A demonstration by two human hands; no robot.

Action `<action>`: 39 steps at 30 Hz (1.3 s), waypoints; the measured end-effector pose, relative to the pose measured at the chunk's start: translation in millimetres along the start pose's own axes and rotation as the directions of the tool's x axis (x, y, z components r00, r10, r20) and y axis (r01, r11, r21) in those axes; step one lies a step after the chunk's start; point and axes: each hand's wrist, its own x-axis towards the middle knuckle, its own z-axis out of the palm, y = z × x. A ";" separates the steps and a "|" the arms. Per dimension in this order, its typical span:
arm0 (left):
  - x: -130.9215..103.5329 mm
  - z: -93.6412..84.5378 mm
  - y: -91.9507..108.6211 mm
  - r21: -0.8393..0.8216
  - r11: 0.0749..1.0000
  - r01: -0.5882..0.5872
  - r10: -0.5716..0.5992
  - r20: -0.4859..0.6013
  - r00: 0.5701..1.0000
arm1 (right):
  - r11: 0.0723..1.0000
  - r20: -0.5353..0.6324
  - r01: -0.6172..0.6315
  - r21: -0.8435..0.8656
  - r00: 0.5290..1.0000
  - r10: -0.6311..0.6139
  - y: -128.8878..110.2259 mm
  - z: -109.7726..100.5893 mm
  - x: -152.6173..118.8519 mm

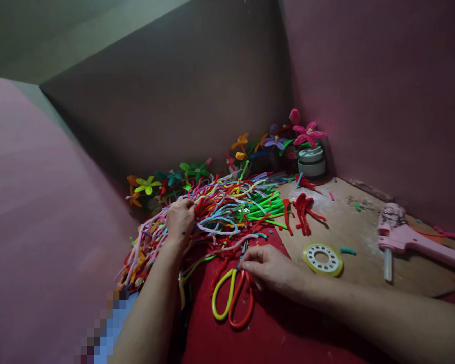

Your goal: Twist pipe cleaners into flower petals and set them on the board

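My left hand point(180, 217) reaches into a big heap of many-coloured fuzzy stems point(216, 202), its fingers bent together at the heap's left part; what they hold, if anything, is hidden among the stems. Lower and to the right, my right hand point(263, 265) has its thumb and fingers pinched together just over the pivot of a pair of scissors point(233, 298). The scissors lie on the red cloth point(208, 341), one handle yellow and one red, blades pointing away. Whether the right fingertips grip anything is too small to tell.
On the brown board point(352, 247) are a yellow tape roll point(323, 259), red stem pieces point(304, 212) and a pink glue gun point(402, 237). Fuzzy flowers point(147, 185) line the back wall. A pink flower point(309, 134) stands above a grey-white container point(311, 163) in the corner.
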 end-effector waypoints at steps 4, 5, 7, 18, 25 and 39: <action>-4.0 -6.0 2.0 -0.043 0.999 0.006 -0.007 -0.035 0.999 | 0.998 0.000 -0.033 -0.054 0.999 0.033 -4.5 2.1 -3.5; -5.2 -7.9 3.6 -0.052 0.999 0.006 -0.008 -0.037 0.999 | 0.997 -0.004 -0.038 -0.069 0.999 0.038 -6.3 2.3 -4.5; -7.9 -12.1 7.8 -0.062 0.998 0.010 -0.010 -0.007 1.000 | 0.994 -0.012 -0.042 -0.098 0.999 0.041 -10.0 2.1 -6.0; -23.4 -19.4 26.5 -0.067 0.991 -0.119 0.130 0.202 0.971 | 0.998 -0.022 0.055 -0.044 0.998 -0.056 -8.4 -2.0 -2.6; -33.8 -23.9 33.4 -0.136 0.981 -0.140 0.158 0.132 0.979 | 0.994 -0.041 0.113 0.012 0.993 -0.113 -0.6 -4.1 3.5; -114.7 -15.1 90.5 -0.104 0.776 -0.621 0.622 -0.032 0.782 | 0.894 -0.263 0.252 0.370 0.952 -0.159 -19.0 -11.9 -1.0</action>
